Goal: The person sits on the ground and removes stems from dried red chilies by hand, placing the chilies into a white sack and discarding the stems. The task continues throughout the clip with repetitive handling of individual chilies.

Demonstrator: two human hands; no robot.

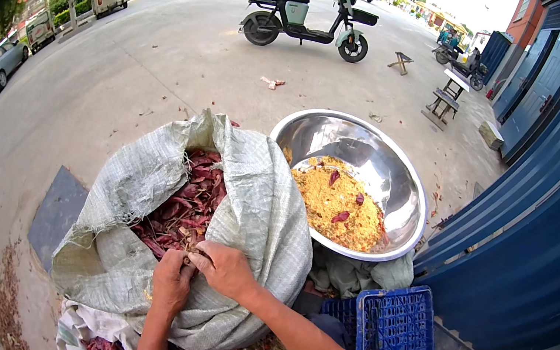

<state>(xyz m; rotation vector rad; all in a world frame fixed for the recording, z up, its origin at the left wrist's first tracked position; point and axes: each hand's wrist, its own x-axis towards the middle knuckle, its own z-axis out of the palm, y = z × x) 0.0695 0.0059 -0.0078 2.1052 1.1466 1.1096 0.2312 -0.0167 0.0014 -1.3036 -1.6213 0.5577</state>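
A large grey-white woven sack stands before me with its mouth folded back, full of dried red chili peppers. At the near edge of its opening my left hand and my right hand meet, fingertips pinched together on a small brownish piece, perhaps a dried pepper or stem; the fingers partly hide it. Beyond the sack to the right rests a wide stainless steel basin, holding yellow seeds with a few red pods on top.
Blue plastic crates lie right of my legs, beside a blue corrugated metal wall. A flat grey slab lies left of the sack. A second sack with peppers is at lower left. Farther off stand an electric scooter and a folding stool.
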